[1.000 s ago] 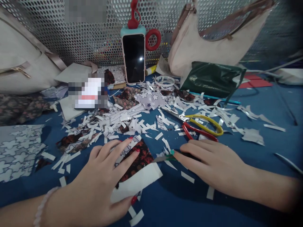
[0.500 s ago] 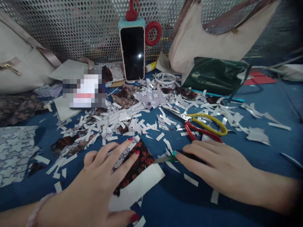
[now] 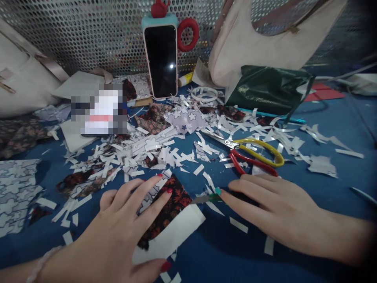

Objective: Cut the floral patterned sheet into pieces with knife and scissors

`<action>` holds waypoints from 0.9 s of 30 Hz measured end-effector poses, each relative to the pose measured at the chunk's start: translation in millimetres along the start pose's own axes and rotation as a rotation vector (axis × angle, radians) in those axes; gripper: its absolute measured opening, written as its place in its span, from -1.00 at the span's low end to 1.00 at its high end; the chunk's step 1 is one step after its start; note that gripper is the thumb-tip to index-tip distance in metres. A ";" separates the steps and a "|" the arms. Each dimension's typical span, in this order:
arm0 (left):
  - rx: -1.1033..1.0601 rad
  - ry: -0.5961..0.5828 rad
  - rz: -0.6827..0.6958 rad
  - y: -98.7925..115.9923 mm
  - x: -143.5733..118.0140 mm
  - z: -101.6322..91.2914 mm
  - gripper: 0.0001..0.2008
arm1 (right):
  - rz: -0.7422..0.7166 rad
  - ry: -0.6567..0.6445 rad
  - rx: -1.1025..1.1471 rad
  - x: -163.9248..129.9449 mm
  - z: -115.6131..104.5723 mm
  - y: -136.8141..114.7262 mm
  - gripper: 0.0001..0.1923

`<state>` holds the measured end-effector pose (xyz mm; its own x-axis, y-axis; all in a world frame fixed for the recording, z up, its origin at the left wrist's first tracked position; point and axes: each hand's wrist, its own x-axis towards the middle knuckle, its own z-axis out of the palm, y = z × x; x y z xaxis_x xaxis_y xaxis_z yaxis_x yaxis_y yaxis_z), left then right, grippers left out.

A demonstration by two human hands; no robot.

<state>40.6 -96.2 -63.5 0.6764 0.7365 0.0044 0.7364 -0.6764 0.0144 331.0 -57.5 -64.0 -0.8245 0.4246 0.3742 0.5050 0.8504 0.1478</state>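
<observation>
My left hand (image 3: 118, 224), fingers spread, presses flat on a small layered piece: white-flowered lilac fabric (image 3: 147, 198), dark red-and-black floral fabric (image 3: 173, 196), and a strip of white paper (image 3: 176, 234) along the lower right side. The white strip lies between its thumb and index finger. My right hand (image 3: 271, 210) is closed over a green-handled blade (image 3: 202, 199), its index finger resting along the green part. The blade tip touches the piece's right edge near the white strip. Most of the handle is hidden under my palm.
Scissors (image 3: 250, 151) with yellow and red handles lie beyond my right hand. Scattered paper and fabric scraps (image 3: 135, 153) cover the blue surface (image 3: 224, 259). A phone (image 3: 161, 61) leans on a bottle (image 3: 159, 20) at the back, with bags (image 3: 235, 51) and a dark green pouch (image 3: 269, 90) nearby.
The view has shifted slightly, so the background sits a little higher and further left. My left hand appears slightly further left; both hands keep almost the same pose.
</observation>
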 end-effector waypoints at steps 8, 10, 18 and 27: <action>-0.028 0.009 -0.009 0.4 0.4 1.1 -0.22 | -0.022 -0.041 0.027 -1.2 1.2 1.4 -0.74; -0.027 0.013 -0.012 0.6 0.5 1.6 -0.23 | -0.024 -0.044 0.051 -1.9 1.8 1.8 -0.74; -0.035 0.012 -0.002 -1.2 -0.6 1.7 -0.25 | -0.022 -0.032 0.067 -1.7 1.7 3.2 -0.74; -0.046 -0.002 -0.001 -1.3 -1.2 1.2 -0.24 | 0.000 -0.011 0.089 -2.9 2.8 3.4 -0.73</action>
<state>38.9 -96.2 -64.8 0.6760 0.7369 0.0021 0.7355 -0.6749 0.0600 334.4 -55.0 -67.1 -0.8274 0.4279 0.3638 0.4811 0.8742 0.0660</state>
